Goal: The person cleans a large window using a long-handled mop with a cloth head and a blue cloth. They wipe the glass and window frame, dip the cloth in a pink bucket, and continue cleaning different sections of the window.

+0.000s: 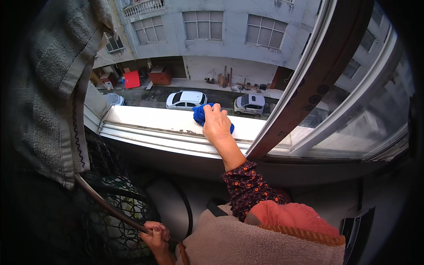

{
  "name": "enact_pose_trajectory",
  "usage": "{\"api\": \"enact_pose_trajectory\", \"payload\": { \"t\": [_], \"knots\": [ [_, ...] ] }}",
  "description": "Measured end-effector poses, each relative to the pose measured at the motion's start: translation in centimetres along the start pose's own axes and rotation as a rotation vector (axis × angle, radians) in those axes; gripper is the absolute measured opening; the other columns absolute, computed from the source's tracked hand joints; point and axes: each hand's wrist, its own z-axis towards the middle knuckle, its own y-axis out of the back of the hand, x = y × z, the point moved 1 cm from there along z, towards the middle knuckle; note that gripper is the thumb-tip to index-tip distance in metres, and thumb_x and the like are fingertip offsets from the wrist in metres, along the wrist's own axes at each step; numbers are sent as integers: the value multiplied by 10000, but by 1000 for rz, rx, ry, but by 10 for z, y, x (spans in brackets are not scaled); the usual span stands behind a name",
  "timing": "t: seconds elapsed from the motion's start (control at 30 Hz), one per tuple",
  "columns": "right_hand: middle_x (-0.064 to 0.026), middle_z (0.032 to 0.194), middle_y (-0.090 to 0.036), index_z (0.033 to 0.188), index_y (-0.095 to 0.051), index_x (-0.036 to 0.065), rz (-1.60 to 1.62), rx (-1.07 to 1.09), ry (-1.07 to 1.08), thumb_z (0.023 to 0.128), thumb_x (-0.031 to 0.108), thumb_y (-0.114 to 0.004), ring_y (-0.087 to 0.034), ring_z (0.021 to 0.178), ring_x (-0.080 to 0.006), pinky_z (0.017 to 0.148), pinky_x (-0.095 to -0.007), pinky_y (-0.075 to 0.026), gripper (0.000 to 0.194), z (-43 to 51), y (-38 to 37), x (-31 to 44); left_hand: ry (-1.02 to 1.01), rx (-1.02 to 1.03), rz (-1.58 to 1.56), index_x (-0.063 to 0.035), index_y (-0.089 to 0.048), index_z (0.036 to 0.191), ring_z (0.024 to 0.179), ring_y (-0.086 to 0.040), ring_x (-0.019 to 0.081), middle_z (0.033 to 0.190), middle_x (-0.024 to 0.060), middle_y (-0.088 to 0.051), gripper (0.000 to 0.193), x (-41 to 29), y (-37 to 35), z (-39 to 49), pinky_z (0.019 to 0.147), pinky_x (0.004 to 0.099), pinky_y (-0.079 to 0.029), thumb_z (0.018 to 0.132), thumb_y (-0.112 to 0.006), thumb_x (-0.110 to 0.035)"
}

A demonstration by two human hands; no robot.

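My right hand [217, 124] reaches out through the window opening and presses a bunched blue cloth [199, 114] onto the white outer windowsill [145, 116]. The cloth shows on both sides of my fingers. Just inside the sill runs the white window track [159, 136], with dark dirt and flaking spots along its outer edge. Lower down, my left hand [155, 233] is closed around the end of a brown curved rail [109, 207], beside a dark openwork mesh [124, 202].
A grey towel [69, 66] hangs at the left. To the right stand a brown-faced sash frame [311, 79] and glass panes. Far below, outside, are a white car [187, 98], a second small car [250, 104] and a red panel [132, 79] by the opposite building.
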Motion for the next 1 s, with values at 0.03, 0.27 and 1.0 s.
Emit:
{"api": "enact_pose_trajectory", "payload": {
  "t": [0.03, 0.27, 1.0],
  "knots": [
    [-150, 1096, -547, 1087, -556, 111, 5, -34, -29, 794, 39, -625, -591, 953, -405, 771, -499, -539, 310, 1, 3, -6, 2, -1, 2, -4, -525, 812, 394, -371, 81, 593, 45, -472, 352, 1, 1, 1, 376, 244, -346, 932, -711, -278],
    [-142, 1134, -548, 1119, -559, 92, -34, -24, -52, 802, 109, -671, -545, 1080, -386, 815, -548, -482, 337, -8, 0, -6, 53, 56, 33, -52, -516, 944, 496, -426, 130, 796, 119, -573, 49, -2, 20, -6, 441, 261, -393, 960, -560, -66],
    [-123, 1096, -556, 1097, -568, 91, 75, -316, -41, 783, 33, -620, -545, 1043, -335, 827, -470, -429, 324, -16, 19, -17, -35, 51, 55, -23, -512, 818, 421, -396, 93, 638, 56, -488, 373, 6, 14, 4, 376, 242, -320, 925, -717, -317]
  ]
}}
